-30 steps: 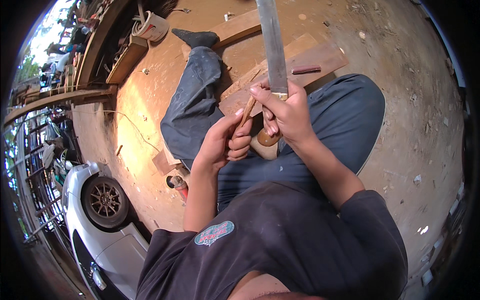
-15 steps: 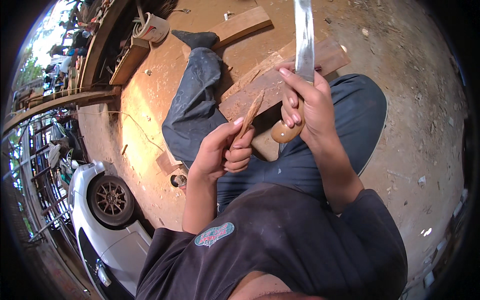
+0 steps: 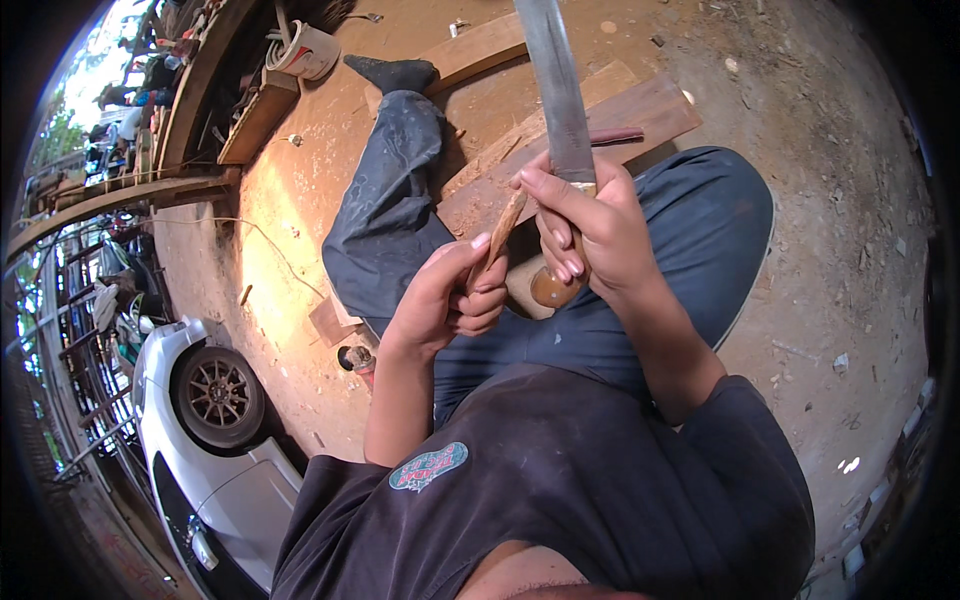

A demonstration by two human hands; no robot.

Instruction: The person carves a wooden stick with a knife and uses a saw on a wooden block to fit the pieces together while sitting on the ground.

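Note:
My left hand (image 3: pixel 450 298) is closed around a short, rough piece of wood (image 3: pixel 507 226) that points up and away from me. In my right hand (image 3: pixel 592 222) is the wooden handle of a machete (image 3: pixel 558 90); its wide steel blade stretches away over the boards, and the rounded handle end shows below my fingers. The right thumb and fingertips are right by the tip of the wood piece; whether they touch it I cannot tell. Beyond the hands, a reddish-brown board (image 3: pixel 655 112) lies across between my legs, with a dark red stick (image 3: pixel 617 136) on it.
My legs (image 3: pixel 385 190) are spread around the boards on the dirt floor. Farther off lie another plank (image 3: pixel 475 55) and a white bucket (image 3: pixel 306 54). A small wood block (image 3: pixel 330 322) and a bottle-like object (image 3: pixel 357 362) are left of me, near a silver car (image 3: pixel 215 480).
My right hand has moved left toward the wood piece, and the machete blade has swung left, uncovering the dark red stick. The left hand has hardly moved.

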